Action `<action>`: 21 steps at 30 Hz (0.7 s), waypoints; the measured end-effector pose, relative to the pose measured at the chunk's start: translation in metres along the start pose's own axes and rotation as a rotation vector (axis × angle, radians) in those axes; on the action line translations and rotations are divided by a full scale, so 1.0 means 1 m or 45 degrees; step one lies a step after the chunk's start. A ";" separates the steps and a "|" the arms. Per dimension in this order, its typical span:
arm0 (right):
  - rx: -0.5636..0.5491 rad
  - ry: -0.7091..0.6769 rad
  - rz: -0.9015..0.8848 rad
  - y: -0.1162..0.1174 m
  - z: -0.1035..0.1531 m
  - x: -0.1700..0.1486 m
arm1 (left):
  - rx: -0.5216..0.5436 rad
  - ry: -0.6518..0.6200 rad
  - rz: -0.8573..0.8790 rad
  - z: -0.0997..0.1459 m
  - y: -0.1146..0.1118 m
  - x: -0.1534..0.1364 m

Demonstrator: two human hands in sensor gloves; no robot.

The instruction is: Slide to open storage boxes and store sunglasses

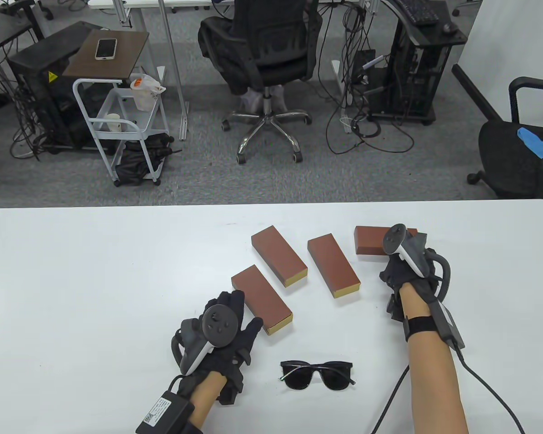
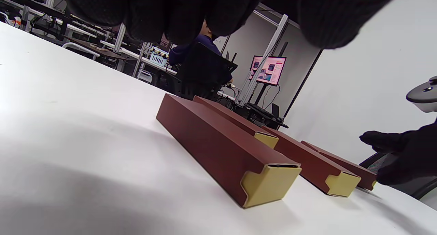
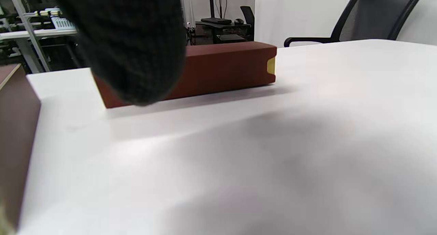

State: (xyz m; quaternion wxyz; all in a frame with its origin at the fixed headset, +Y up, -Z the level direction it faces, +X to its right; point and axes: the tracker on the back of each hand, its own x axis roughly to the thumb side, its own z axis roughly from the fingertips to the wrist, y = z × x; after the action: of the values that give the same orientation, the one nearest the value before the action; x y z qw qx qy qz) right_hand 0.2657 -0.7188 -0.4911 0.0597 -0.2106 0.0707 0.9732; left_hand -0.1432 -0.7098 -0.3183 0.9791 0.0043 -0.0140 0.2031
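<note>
Nearest the table's front edge, a pair of black-framed sunglasses with dark lenses (image 1: 317,374) is seen lying flat, arms folded, touched by neither hand. Just beyond and to the left, the left hand (image 1: 228,327) is held low over the white table (image 1: 72,280), its gloved fingers loosely extended toward the closest of four long reddish-brown cardboard sleeve boxes with pale yellow inner trays (image 1: 261,299); nothing is gripped, and contact with the box cannot be confirmed. In the left wrist view that nearest box (image 2: 222,149) is shown fully closed, its yellow tray end flush with the sleeve.

Further back, two more closed boxes (image 1: 278,256) (image 1: 333,264) are laid at a similar slant, apart from one another. Furthest and to the right, the right hand (image 1: 405,266) is placed by the fourth box (image 1: 369,239), which lies crosswise; whether its fingers are curled or resting open cannot be told, since they are hidden under the tracker and blurred in the right wrist view.

The opening step appears not yet begun. For it to be done well, the sleeve of the chosen box should be pinned by one hand while the yellow tray is pushed out lengthwise from its exposed end, kept flat on the table so that it does not tilt or jam. The tray should be drawn far enough for the sunglasses to be laid in without force.
</note>
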 end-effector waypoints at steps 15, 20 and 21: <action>0.303 0.097 -0.096 0.025 -0.049 0.007 | 0.005 -0.073 0.036 0.000 0.003 -0.005; 0.398 0.094 -0.166 0.033 -0.058 0.008 | 0.017 -0.093 0.035 0.001 0.003 -0.006; 0.391 0.086 -0.188 0.035 -0.059 0.008 | 0.024 -0.091 0.042 0.001 0.003 -0.007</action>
State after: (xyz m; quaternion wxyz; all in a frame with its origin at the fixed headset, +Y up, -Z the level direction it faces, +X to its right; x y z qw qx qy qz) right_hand 0.2765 -0.7624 -0.5439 0.1600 -0.2361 0.2049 0.9363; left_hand -0.1510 -0.7096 -0.3175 0.9744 0.0208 -0.0473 0.2189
